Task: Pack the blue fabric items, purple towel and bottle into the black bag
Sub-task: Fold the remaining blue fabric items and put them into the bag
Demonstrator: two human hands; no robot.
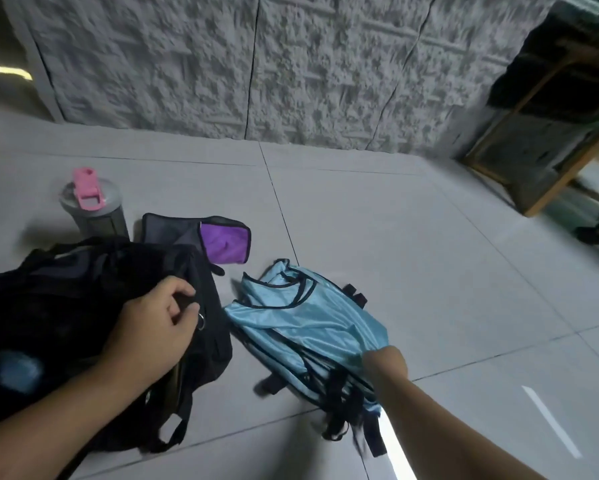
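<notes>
Left hand (159, 320) grips the black bag (83, 306) rim; right hand (384, 363) pinches blue fabric (308, 320) just beside the bag.

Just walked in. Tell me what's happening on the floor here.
A person is packing a black bag on the tiled floor. The left hand grips the bag's edge near a metal ring, and the right hand grips the pile of blue fabric beside it. The purple towel, in a mesh pouch, and the bottle stand behind the bag, not yet packed.
</notes>
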